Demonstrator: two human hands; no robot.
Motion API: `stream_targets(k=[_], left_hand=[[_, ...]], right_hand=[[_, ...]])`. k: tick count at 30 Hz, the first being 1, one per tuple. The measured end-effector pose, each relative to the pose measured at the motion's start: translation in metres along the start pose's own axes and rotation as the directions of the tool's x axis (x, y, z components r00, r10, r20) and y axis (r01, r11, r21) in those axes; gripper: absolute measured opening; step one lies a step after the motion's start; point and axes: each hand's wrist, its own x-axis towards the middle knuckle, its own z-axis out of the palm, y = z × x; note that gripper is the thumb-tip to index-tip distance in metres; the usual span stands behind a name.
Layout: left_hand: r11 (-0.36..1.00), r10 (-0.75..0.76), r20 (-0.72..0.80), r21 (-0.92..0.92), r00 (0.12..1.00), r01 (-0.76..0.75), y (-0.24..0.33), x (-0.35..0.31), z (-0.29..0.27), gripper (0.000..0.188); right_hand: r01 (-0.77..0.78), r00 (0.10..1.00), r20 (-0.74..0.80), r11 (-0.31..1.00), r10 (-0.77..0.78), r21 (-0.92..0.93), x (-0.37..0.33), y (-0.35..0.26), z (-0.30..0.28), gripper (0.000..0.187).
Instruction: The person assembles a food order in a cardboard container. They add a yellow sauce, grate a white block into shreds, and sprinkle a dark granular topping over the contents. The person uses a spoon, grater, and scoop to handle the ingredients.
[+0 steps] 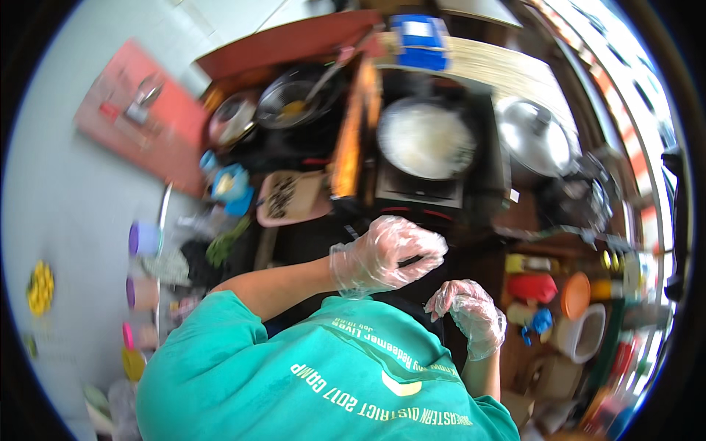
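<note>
Both hands wear thin clear plastic gloves. My left hand (393,253) is raised in front of my chest, its fingers curled in toward the thumb around a small dark gap, with nothing visible in it. Lower and to the right, my right hand (474,316) hangs with loosely bent fingers and holds nothing that I can see. Beyond the hands, a round pan (426,140) of whitish, slightly blurred food sits on a stove (419,192). It is the cookware closest to my left hand, and neither hand touches it.
Left of the stove are a wok (276,110) with a ladle (323,82), and a pink tray (321,209) of dark pieces. A lidded pot (540,136) stands at right. A blue package (419,55) lies behind. Shelves at right hold an orange lid (576,295) and a white tub (588,334).
</note>
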Motion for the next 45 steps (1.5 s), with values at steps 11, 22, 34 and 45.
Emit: stream_targets(k=[11, 22, 34, 45], left_hand=[[0.255, -0.772, -0.625, -0.132, 0.119, 0.958, -0.162, -0.393, -0.236, 0.014], [-0.059, -0.914, -0.398, -0.049, -0.074, 0.997, -0.311, -0.558, -0.369, 0.031], [0.448, -0.875, -0.068, 0.262, 0.48, 0.855, -0.29, -0.474, -0.327, 0.019], [0.813, -0.58, 0.329, 0.291, 0.745, 0.504, -0.326, -0.507, -0.3, 0.021]], right_hand=[[-0.367, 0.832, 0.102, 0.68, 0.545, -0.634, 0.246, 0.122, 0.138, 0.041], [-0.285, 0.757, -0.184, 0.064, 0.627, -0.956, 0.389, 0.292, 0.202, 0.053], [-0.784, 0.481, -0.729, -0.133, 0.487, -0.606, 0.357, 0.289, 0.157, 0.051], [-0.952, 0.307, -0.892, 0.122, 0.332, -0.282, 0.135, 0.261, 0.134, 0.053]])
